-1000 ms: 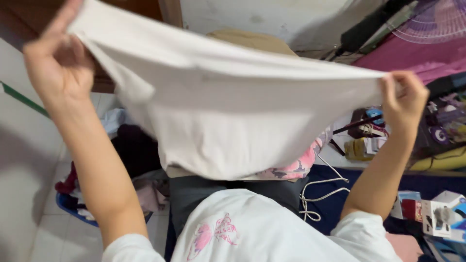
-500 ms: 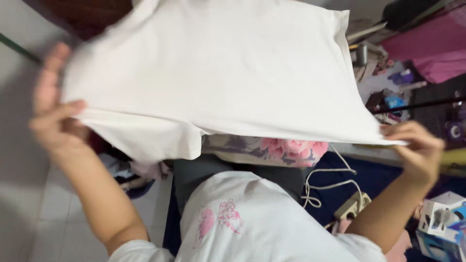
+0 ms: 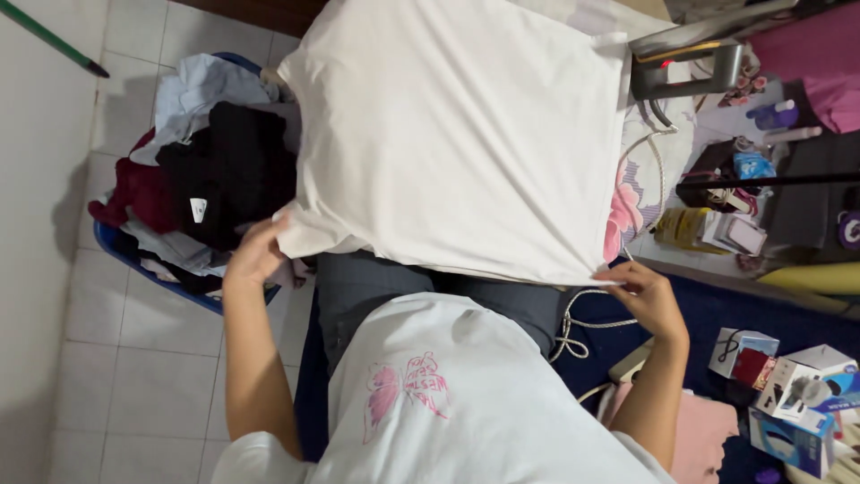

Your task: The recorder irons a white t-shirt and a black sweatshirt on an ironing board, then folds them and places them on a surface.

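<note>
A white garment (image 3: 457,134) lies spread flat over a floral-covered board (image 3: 627,202) in front of me. My left hand (image 3: 255,251) pinches its near left corner at the board's edge. My right hand (image 3: 649,296) grips the near right corner of the same hem. A clothes iron (image 3: 685,67) rests at the far right end of the board, beside the cloth.
A blue basket (image 3: 148,269) heaped with dark, red and pale clothes stands on the tiled floor at left. A white cord (image 3: 582,327) hangs by my right knee. Boxes (image 3: 793,394) and small clutter crowd the right side on a dark blue mat.
Both hands have come down from overhead, and the white garment went from being held up in the air to lying flat on the board.
</note>
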